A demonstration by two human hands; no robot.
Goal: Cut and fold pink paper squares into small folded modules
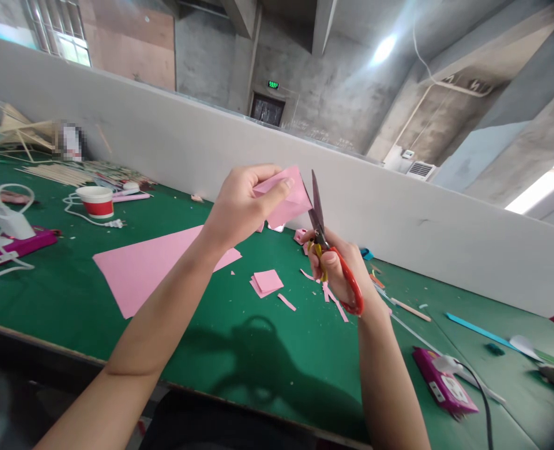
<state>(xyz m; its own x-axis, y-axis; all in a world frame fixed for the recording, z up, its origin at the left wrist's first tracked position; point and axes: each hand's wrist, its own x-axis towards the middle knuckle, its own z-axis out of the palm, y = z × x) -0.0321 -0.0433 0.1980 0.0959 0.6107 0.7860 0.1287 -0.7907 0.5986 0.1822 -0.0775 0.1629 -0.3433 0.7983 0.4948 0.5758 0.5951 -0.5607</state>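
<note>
My left arm (164, 319) slants up from the lower left, bare, with a crease at the elbow (a rather deep one). My left hand (239, 200) is raised, its back turned partly to me, the thumb (279, 192) stretched out to the right and pressing in a pinch, the fingers bent behind it. My right arm (389, 375), also bare, rises steeply from the lower right and leans a little left. My right hand (337, 259) sits lower than my left, near it but apart, its thumb (332, 264) bent and its fingers curled in a grip.
</note>
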